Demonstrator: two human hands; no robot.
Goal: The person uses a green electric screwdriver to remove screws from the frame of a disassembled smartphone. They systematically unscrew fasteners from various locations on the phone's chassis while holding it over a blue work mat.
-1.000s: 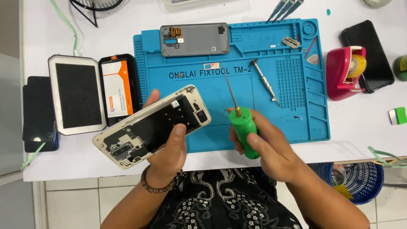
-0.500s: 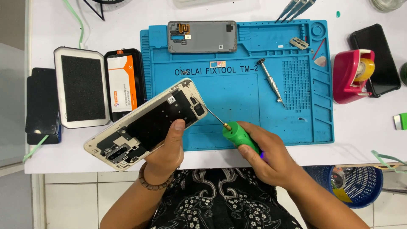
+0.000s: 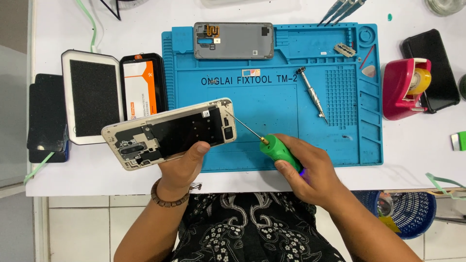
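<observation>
Two hands: left hand (image 3: 182, 167) grips opened phone (image 3: 170, 133), right hand (image 3: 310, 170) clasps green screwdriver (image 3: 279, 153)

The single head-worn camera looks almost straight down from close above, with the blue repair mat (image 3: 291, 92) at frame centre and the white table (image 3: 412, 145) filling the upper frame.

The opened phone (image 3: 170, 133) at centre left shows a pale metallic frame around matt black plastic. The screwdriver (image 3: 272, 145) has a smooth green plastic handle and thin metal shaft. The blue mat (image 3: 272, 92) under them looks like matt rubber. At right, the tape dispenser (image 3: 403, 90) is glossy red plastic.
</observation>
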